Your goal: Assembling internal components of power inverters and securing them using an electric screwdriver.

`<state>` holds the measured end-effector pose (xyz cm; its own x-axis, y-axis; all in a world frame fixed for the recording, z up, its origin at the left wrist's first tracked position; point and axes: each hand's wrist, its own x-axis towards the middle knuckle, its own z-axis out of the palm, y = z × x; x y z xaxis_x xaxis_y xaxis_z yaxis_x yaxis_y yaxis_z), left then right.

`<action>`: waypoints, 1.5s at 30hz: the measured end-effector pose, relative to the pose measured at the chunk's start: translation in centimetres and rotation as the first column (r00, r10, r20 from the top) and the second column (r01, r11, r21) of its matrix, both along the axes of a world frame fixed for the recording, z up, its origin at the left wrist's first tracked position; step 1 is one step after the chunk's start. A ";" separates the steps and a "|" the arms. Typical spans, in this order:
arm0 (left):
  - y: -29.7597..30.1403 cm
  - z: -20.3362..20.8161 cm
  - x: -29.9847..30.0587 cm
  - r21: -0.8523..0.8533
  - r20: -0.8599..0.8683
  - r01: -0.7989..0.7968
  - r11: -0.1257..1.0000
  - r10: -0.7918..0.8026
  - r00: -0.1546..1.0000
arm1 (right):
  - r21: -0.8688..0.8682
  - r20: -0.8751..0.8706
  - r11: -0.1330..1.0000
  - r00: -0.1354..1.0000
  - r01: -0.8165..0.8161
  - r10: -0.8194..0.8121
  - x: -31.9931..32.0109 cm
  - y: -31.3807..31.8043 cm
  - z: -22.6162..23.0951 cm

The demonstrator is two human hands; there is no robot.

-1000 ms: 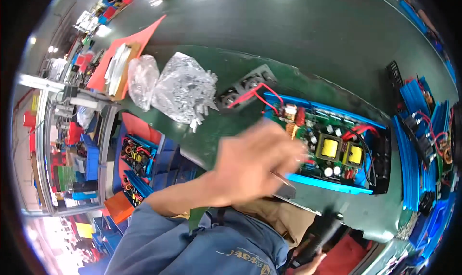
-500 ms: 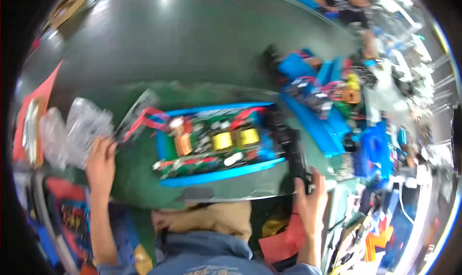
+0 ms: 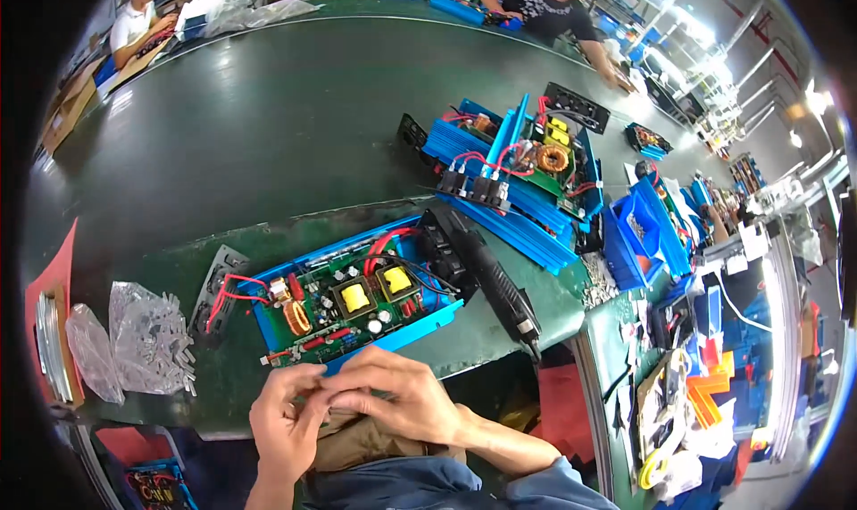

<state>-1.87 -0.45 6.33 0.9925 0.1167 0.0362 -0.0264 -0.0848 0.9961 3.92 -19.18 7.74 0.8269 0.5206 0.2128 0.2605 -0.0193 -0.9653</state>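
Note:
My left hand (image 3: 287, 414) and my right hand (image 3: 400, 396) meet at the bench's near edge, just in front of an open blue metal housing (image 3: 406, 339). Fingertips of both are pinched together; whatever lies between them is too small or hidden to make out. Inside the housing is a green circuit board (image 3: 326, 318) with yellow-wrapped transformers (image 3: 354, 298) and a copper coil (image 3: 295, 317). Red wires run from its left end to a grey end plate (image 3: 219, 287). Across its right end lies a black electric screwdriver (image 3: 489, 282).
Left on the bench is a clear plastic bag (image 3: 150, 336) of small pale parts, beside a red folder (image 3: 55, 287). More opened blue housings (image 3: 527, 166) are piled at the right, near a blue parts bin (image 3: 632, 238). Co-workers (image 3: 544, 10) sit across the bench.
My left hand has come away from the plastic bag and my right hand from beside the screwdriver; they now meet at the near edge. The view has shifted and sharpened.

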 end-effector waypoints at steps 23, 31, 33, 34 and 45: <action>-0.1 0.8 2.6 -0.345 -0.137 0.069 0.936 -0.123 0.983 | -0.219 -0.039 0.952 0.973 0.216 -0.229 -1.0 -3.3 -2.6; -0.1 0.3 2.0 -0.113 -0.112 0.045 0.993 -0.058 0.992 | -0.323 0.262 0.872 0.920 0.367 -0.290 -0.9 -4.6 -2.4; 0.2 -0.6 2.1 0.031 0.041 -0.007 1.000 0.006 0.999 | -0.302 0.584 0.635 0.664 0.711 -0.467 0.4 -7.9 -3.8; 0.2 -1.0 2.6 0.157 0.212 -0.061 0.986 0.027 0.977 | -0.341 0.654 0.448 0.551 0.827 -0.518 0.8 -10.0 -4.2; -0.8 -2.9 4.9 0.505 0.372 -0.118 0.855 -0.093 0.923 | -0.543 0.157 0.498 0.664 0.676 -0.731 -8.1 -13.9 -7.2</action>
